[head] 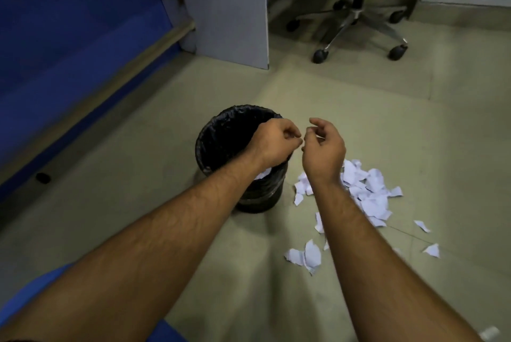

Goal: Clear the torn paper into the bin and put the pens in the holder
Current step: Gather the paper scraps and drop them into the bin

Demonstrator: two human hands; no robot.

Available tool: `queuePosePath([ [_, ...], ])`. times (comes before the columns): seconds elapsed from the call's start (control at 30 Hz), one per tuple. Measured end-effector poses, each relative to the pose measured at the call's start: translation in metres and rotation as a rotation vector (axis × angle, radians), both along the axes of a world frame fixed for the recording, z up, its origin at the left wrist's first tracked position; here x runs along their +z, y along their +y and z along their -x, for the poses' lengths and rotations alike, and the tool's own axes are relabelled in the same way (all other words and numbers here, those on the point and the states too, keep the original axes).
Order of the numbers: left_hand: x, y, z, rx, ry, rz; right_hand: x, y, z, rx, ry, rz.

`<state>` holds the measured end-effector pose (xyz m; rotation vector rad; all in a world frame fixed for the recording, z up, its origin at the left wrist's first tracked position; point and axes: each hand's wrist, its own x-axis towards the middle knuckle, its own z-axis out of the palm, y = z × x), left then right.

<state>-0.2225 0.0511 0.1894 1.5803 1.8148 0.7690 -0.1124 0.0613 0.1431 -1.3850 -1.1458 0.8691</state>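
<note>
A round black bin [218,137] lined with a black bag stands on the floor in the middle. My left hand [272,141] hovers over its right rim with the fingers curled shut; nothing shows in it. A bit of white paper [261,174] shows inside the bin under my wrist. My right hand [323,148] is just right of the bin, fingers loosely bent and apart, holding nothing. Below it a heap of torn white paper [370,192] lies on the floor, with more scraps [307,254] nearer to me. No pens or holder are in view.
A grey desk panel [235,10] stands behind the bin. A black office chair on a wheeled star base [356,21] is at the back right. A blue partition [69,24] runs along the left. A small dark object [42,178] lies at its foot.
</note>
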Motion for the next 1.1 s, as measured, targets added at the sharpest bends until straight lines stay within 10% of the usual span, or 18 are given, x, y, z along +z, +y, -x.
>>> queuePosePath([
  [0.43, -0.181, -0.02, -0.118, -0.274, 0.381, 0.277, -0.183, -0.053, -0.131, 0.066, -0.647, 0.493],
  [0.83, -0.244, 0.014, -0.138, -0.638, 0.761, 0.593, -0.22, -0.026, -0.161, 0.362, -1.069, 0.735],
  [1.1, -0.253, -0.041, -0.124, -0.628, 0.81, 0.224, -0.222, -0.082, -0.142, 0.203, -1.163, 0.511],
])
